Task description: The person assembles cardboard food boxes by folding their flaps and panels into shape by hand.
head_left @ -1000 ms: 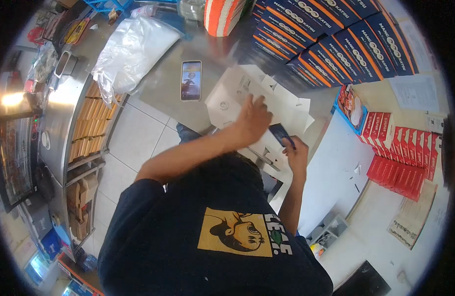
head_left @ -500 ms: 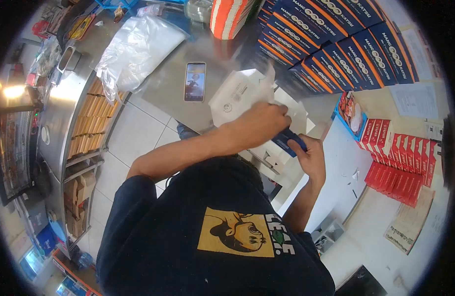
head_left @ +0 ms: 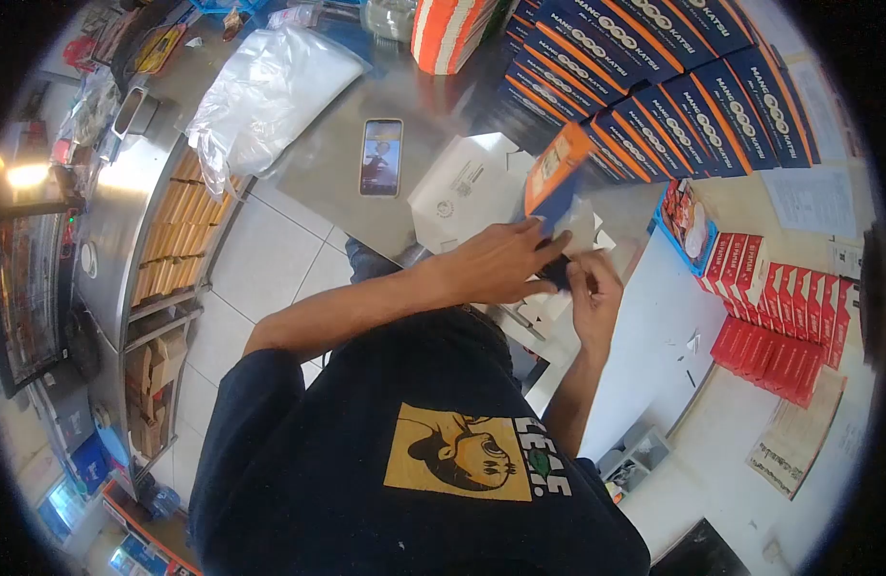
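Both hands are on a navy and orange food carton (head_left: 554, 197), which is partly folded, its orange panel standing up above my fingers. My left hand (head_left: 505, 261) lies across the carton's near side, with its fingers bent against it. My right hand (head_left: 596, 285) pinches a dark edge of the same carton, thumb uppermost. The fingers hide much of the carton's lower part. Just left of it, an unfolded white carton sheet (head_left: 462, 187) with small printed marks lies inside-up on the steel counter (head_left: 318, 206).
A phone (head_left: 380, 158) lies on the counter beside a bundle of clear plastic bags (head_left: 275, 96). Stacked navy Katsu cartons (head_left: 644, 130) stand at the back right, near an orange-striped stack (head_left: 452, 36). Red boxes (head_left: 774, 317) sit farther right.
The carton's orange panel has swung up into view above my hands. My left hand has shifted slightly down and left; the right hand has moved slightly left.
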